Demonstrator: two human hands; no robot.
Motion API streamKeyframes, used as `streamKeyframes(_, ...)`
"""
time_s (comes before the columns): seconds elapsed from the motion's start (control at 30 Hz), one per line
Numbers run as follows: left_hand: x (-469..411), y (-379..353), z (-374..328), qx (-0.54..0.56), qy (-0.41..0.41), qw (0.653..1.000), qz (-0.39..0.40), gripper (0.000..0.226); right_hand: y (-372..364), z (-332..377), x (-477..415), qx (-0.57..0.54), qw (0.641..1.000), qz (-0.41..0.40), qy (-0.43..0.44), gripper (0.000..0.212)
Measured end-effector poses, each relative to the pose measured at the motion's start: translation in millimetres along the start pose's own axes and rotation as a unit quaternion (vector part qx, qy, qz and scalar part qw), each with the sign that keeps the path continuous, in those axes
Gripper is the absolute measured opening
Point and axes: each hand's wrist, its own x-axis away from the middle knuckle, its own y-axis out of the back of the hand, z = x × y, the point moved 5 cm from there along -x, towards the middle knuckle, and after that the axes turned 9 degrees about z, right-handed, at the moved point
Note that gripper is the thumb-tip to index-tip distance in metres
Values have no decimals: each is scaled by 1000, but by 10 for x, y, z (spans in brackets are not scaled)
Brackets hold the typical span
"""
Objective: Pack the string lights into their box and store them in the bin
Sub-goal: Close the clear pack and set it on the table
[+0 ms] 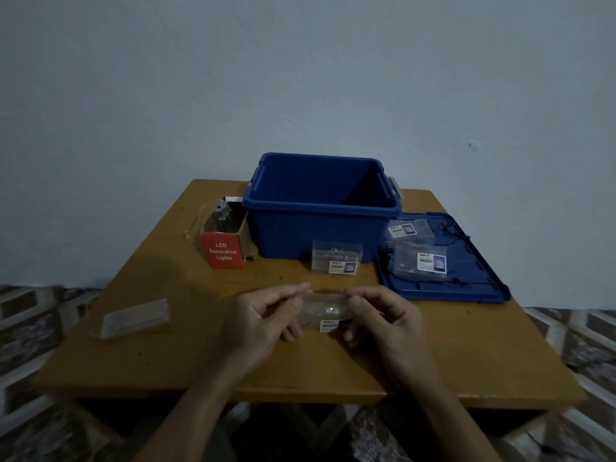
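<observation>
A clear plastic bag of string lights with a small white label is held above the table's front middle. My left hand pinches its left end and my right hand pinches its right end. An open red box marked "LED Decorative Lights" stands at the back left with a wire hanging out of it. The open blue bin sits behind the hands at the table's back. Another bagged light set leans against the bin's front wall.
The blue bin lid lies flat at the right, carrying two more labelled bags and dark wire. A clear flat plastic piece lies near the table's left edge. The wooden table stands against a pale wall over a patterned floor.
</observation>
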Motion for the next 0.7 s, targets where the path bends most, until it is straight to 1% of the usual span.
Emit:
streamKeyframes(0.07,4,3,-12,6,0,1000,-3,23,1,-14,-11,3,1000,-6,-8,13)
streamKeyframes(0.13,7,-7,-40,6,1,1000,-8,27,-8,-19,-25,7,1000,-12,-10,10)
streamKeyframes(0.2,-10,-20,-47,1,9,1000,-11,24,-27,-12,-43,18,1000,-22,-9,8)
streamKeyframes(0.4,-100,-62,-16,27,90,996,8,14,-77,-11,-107,24,998,-29,-55,10)
streamKeyframes(0.53,-106,-109,-39,21,95,995,-2,12,-68,-11,-128,23,997,-3,-78,7)
streamKeyframes(0.6,-92,-137,-84,10,87,996,16,10,-67,-2,-120,21,997,19,-78,9)
streamKeyframes(0.7,-91,-129,-92,10,91,995,36,14,-43,2,-106,2,996,25,-85,11)
